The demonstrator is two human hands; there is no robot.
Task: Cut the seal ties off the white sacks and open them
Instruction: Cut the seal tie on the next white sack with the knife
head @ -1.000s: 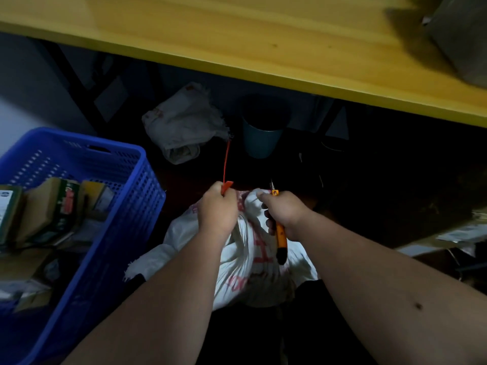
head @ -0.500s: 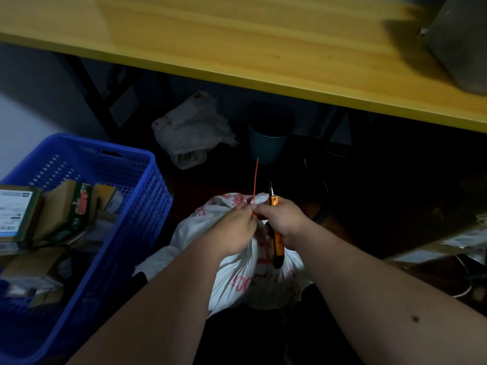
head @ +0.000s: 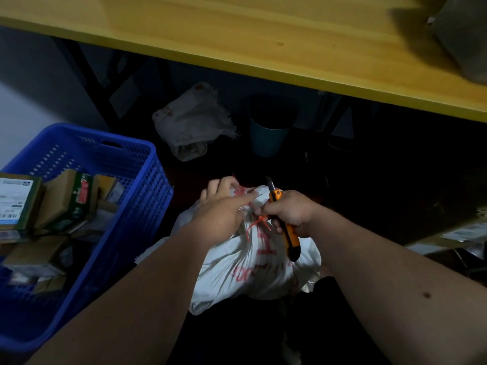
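A white sack [head: 253, 262] with red print stands on the dark floor between my forearms. Its gathered neck lies under my left hand [head: 224, 209], whose fingers are spread over the sack's top, the index finger pointing right. A thin red seal tie [head: 259, 223] hangs loose at the neck, between the two hands. My right hand [head: 292, 212] grips an orange utility knife [head: 290, 235] with its blade pointing up and away. A second white sack [head: 192, 122] lies crumpled further back under the table.
A blue plastic basket [head: 147, 206] holding several cardboard boxes stands close on the left. A yellow wooden tabletop [head: 237, 35] overhangs the far side, with a teal bin [head: 268, 138] beneath it. Papers and a box edge [head: 458, 233] sit at the right.
My left hand has let go of the red tie and spread over the sack's neck. The tie, upright before, now droops beside my right hand. The knife hand has stayed in place.
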